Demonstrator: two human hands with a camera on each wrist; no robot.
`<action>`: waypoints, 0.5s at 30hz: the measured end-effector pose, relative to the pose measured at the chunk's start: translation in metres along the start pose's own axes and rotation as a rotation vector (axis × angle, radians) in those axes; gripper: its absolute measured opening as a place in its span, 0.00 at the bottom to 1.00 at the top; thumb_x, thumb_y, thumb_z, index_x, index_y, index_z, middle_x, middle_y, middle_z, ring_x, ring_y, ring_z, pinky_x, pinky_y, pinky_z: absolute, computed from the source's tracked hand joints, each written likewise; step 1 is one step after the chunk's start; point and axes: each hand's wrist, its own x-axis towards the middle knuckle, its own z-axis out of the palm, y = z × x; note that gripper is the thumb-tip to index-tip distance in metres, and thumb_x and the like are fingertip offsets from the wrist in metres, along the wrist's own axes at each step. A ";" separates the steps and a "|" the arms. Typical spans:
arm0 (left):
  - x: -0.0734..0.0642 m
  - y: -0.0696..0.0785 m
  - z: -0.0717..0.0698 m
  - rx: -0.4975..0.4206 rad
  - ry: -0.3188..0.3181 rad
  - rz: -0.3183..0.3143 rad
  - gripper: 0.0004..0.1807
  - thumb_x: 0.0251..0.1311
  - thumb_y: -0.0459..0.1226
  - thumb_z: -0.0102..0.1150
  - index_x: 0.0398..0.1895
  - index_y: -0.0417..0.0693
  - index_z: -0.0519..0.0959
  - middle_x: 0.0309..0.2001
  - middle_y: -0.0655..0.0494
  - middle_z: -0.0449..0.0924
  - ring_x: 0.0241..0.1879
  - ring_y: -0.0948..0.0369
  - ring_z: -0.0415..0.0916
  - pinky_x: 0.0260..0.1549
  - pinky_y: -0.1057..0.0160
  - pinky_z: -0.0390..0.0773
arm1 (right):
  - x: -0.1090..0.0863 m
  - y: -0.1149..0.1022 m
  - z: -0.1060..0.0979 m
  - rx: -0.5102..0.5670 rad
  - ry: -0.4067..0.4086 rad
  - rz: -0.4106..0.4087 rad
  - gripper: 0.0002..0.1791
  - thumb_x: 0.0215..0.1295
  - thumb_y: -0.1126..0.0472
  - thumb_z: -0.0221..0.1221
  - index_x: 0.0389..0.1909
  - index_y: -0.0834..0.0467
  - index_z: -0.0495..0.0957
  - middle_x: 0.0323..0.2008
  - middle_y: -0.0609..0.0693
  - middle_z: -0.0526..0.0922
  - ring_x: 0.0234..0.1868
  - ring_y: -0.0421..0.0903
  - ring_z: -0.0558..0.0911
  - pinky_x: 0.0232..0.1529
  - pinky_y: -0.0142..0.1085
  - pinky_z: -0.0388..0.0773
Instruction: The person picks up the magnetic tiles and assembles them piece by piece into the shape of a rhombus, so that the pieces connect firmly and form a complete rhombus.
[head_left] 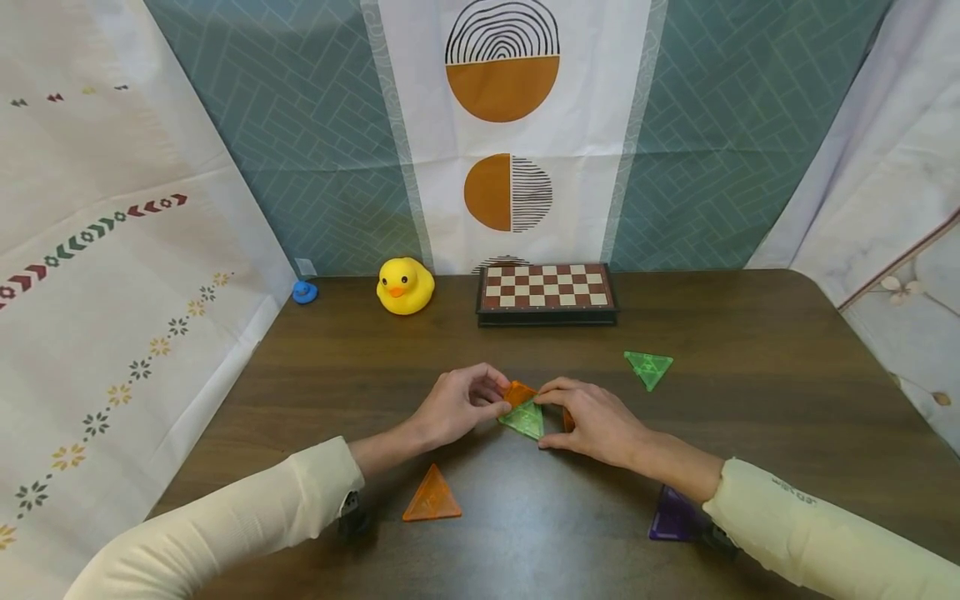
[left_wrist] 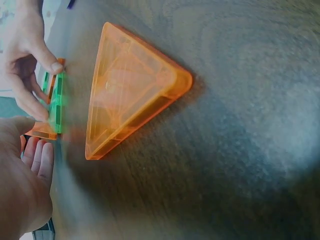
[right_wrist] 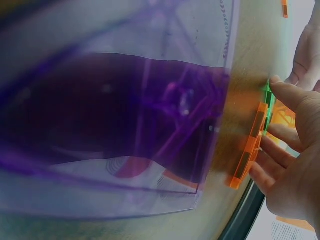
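Between both hands, a translucent green triangular magnetic tile (head_left: 523,421) meets an orange triangular tile (head_left: 519,392) along its upper edge. My left hand (head_left: 462,403) pinches the orange tile at its left side, thumb near the green one. From the right, my right hand (head_left: 596,422) grips the green tile, its thumb and index fingertip at two of the corners. A second orange tile (right_wrist: 250,147) stands by the right fingers in the right wrist view, mostly covered by that hand in the head view.
A loose orange triangle (head_left: 432,497) lies near the left forearm and a purple tile (head_left: 674,515) under the right one. Farther back are another green triangle (head_left: 648,369), a chessboard box (head_left: 547,293), a yellow duck (head_left: 405,287) and a small blue duck (head_left: 304,292).
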 end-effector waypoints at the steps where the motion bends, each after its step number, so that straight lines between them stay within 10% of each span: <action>1: 0.000 -0.001 0.000 0.001 -0.002 0.000 0.13 0.66 0.32 0.74 0.50 0.46 0.83 0.47 0.55 0.86 0.43 0.63 0.85 0.45 0.65 0.86 | 0.000 0.000 0.000 0.008 -0.005 0.004 0.31 0.58 0.48 0.80 0.59 0.59 0.86 0.58 0.51 0.83 0.30 0.35 0.74 0.38 0.34 0.78; 15: -0.010 -0.002 -0.012 0.021 -0.014 0.028 0.26 0.64 0.35 0.76 0.62 0.41 0.77 0.58 0.48 0.83 0.56 0.53 0.83 0.57 0.55 0.83 | -0.002 -0.001 0.001 0.007 0.008 0.003 0.31 0.57 0.50 0.80 0.59 0.59 0.86 0.58 0.50 0.83 0.27 0.31 0.72 0.36 0.34 0.79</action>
